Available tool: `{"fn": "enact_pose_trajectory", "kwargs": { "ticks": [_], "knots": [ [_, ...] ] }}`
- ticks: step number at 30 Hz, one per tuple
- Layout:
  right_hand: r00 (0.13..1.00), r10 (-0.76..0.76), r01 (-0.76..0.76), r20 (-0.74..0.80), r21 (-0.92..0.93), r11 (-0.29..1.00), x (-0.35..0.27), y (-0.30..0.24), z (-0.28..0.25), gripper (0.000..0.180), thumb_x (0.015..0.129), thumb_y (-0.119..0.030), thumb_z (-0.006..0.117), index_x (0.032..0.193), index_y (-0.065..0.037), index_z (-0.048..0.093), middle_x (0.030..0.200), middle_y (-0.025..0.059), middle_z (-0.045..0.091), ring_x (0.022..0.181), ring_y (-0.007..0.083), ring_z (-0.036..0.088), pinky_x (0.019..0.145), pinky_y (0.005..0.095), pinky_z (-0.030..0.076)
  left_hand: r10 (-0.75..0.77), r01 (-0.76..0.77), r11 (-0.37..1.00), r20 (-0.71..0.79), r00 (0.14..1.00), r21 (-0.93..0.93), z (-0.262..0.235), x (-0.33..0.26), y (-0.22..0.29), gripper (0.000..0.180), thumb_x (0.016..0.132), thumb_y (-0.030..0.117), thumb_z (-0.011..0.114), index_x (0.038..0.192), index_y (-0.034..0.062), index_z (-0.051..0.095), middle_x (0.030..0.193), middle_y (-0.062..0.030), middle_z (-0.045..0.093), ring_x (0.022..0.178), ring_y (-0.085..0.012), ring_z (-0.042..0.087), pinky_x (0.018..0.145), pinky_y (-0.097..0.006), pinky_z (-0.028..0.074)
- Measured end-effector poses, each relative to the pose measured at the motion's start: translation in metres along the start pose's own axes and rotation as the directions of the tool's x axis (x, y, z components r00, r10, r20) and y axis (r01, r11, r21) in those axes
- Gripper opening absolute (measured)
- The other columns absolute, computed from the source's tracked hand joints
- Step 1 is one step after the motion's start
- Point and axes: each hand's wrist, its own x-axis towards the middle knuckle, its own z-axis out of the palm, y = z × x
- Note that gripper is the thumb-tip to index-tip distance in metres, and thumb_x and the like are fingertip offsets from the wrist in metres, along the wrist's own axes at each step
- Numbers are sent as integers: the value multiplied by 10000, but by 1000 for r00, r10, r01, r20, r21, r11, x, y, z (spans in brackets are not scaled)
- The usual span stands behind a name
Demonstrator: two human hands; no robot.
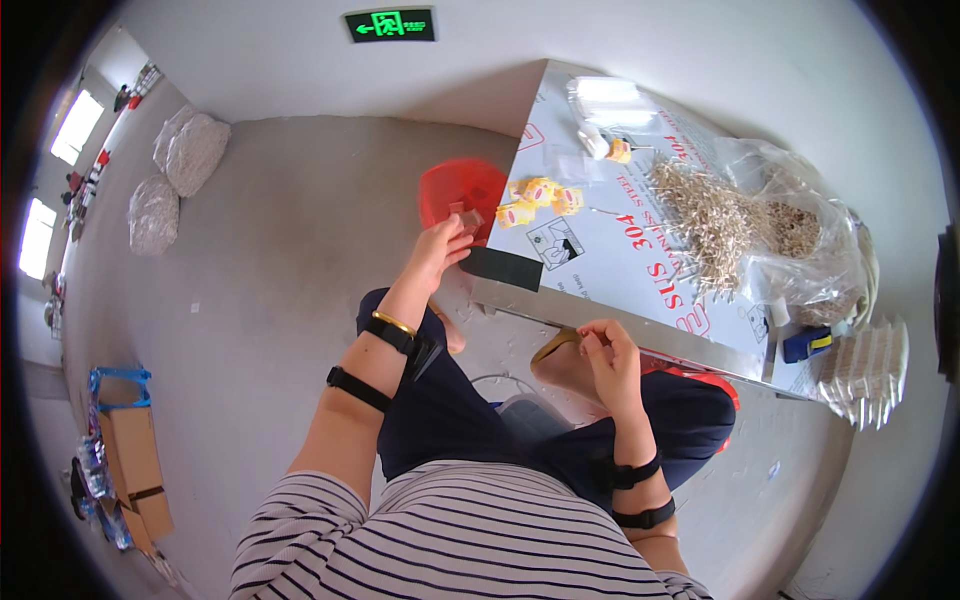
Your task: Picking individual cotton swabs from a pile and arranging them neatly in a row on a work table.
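My left hand [438, 246] is raised beside the table's left edge, fingers pinched on a small dark piece [466, 216] held over a red basket [460, 192] on the floor. My right hand [608, 350] hovers over my lap just below the table's front edge [620, 325], fingers curled on something too small to make out. Several small yellow figures [540, 198] lie on the white table near the left hand. Further right on the table spreads a heap of thin pale sticks [712, 222].
A clear plastic bag [800, 235] of more sticks lies at the table's right end, with a blue tool [806, 344] and a white ribbed stack [868, 368]. Filled sacks [190, 150] sit on the grey floor far left. Cardboard boxes [135, 465] stand lower left.
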Motion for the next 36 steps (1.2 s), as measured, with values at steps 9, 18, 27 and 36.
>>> {"fn": "enact_pose_trajectory", "kwargs": {
  "ticks": [9,18,27,36],
  "knots": [
    [982,-107,-3,-154,-584,812,98,157,0,463,1018,-309,620,1405,-60,583,1490,151,541,1402,376,472,1174,511,358,183,-351,807,364,913,474,95,75,-10,498,1012,361,677,1377,27,621,1348,-113,678,1220,-231,653,994,-371,515],
    [965,-136,-108,-223,-814,570,109,178,13,645,990,-354,605,1566,-105,457,1641,121,403,1547,326,316,1285,531,185,256,-634,137,592,765,761,206,166,-30,475,1000,310,651,1398,61,589,1456,-271,573,1320,-418,571,1106,-453,458],
    [973,-45,-154,-227,-781,605,112,169,13,640,988,-367,592,1564,-121,463,1654,104,384,1560,308,296,1288,524,182,280,-544,-293,615,738,786,226,231,-59,520,994,325,640,1428,48,563,1567,-198,485,1446,-330,464,1197,-553,319],
    [958,-128,-117,-256,-758,642,114,175,12,652,952,-356,645,1541,-121,492,1644,103,408,1555,311,308,1289,522,183,728,-821,167,493,477,546,189,134,34,458,913,75,755,1331,8,581,1132,-134,671,989,-266,687,888,-382,558]
  ]
}}
